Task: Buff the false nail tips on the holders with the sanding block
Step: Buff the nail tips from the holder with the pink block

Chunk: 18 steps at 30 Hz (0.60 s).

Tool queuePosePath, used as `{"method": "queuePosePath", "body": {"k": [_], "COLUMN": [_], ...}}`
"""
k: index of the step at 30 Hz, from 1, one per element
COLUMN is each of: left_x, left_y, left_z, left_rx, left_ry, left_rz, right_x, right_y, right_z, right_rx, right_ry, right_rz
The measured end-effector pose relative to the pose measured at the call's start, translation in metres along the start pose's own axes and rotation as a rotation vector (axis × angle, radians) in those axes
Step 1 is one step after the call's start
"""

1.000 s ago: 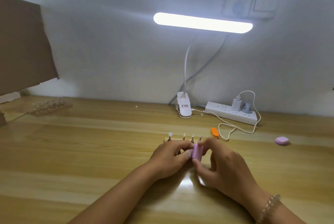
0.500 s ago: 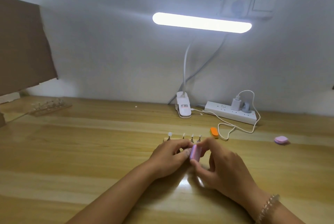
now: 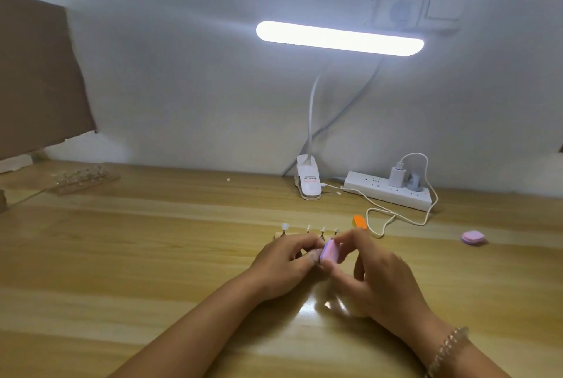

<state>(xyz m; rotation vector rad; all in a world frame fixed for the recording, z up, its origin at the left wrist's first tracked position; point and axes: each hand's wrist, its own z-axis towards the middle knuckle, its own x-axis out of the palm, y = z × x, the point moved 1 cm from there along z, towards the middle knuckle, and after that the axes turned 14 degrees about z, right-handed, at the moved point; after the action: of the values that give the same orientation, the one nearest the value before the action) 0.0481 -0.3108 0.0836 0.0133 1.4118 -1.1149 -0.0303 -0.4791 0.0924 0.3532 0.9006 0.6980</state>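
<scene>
Centrally, just near of the table's middle, pinching the pink sanding block (image 3: 330,252) between thumb and fingertips of the right hand (image 3: 384,280), set on edge. Meeting it from the left with the left hand (image 3: 283,261), fingers curled inward, tips against the block; impossible to tell whether pinching anything behind it. Just beyond the knuckles, upright in a row: four false nail tips (image 3: 307,227) on thin holders (image 3: 322,235), leftmost tip largest. Farther right on the wooden table (image 3: 122,255), lying well apart: orange block (image 3: 360,221), second pink block (image 3: 472,237). Along the far edge: clip lamp (image 3: 309,184), power strip (image 3: 388,191). Far left: clear rack (image 3: 82,178). Round the right wrist: beaded bracelet (image 3: 447,350).
</scene>
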Motion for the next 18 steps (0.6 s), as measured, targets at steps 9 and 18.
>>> {"method": "queuePosePath", "body": {"k": [9, 18], "left_x": [0.0018, 0.0020], "left_y": [0.0033, 0.0043], "left_z": [0.0006, 0.0004], "left_rx": [-0.028, -0.007], "left_ry": [-0.023, -0.032], "left_rz": [-0.006, 0.002], "right_x": [-0.0007, -0.0025], "right_y": [-0.0040, -0.0016], "right_z": [0.0026, 0.0029], "right_rx": [0.074, 0.062], "right_ry": [-0.004, 0.011], "right_rz": [-0.015, -0.021]}}
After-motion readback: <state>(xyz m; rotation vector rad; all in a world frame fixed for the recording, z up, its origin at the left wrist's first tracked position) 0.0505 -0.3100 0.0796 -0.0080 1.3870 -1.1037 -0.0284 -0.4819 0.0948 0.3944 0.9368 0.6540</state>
